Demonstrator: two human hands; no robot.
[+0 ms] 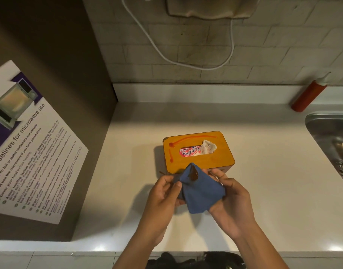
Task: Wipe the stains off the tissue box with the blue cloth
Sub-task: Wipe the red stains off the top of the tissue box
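A wooden-topped tissue box (221, 160) sits on the white counter, a white tissue poking from its oval slot. Red sauce streaks (194, 137) run along its far edge and down its left side. Just in front of the box, both hands hold the blue cloth (199, 193) above the counter. A dark red smear marks the cloth's upper tip. My left hand (163, 197) pinches the cloth's left edge between thumb and fingers. My right hand (232, 197) grips its right side, fingers curled under the fabric.
A red squeeze bottle (307, 95) stands at the back right, beside a steel sink (329, 136). A dark side panel with a microwave guidelines poster (29, 152) walls off the left. White cables (166, 57) hang on the tiled back wall.
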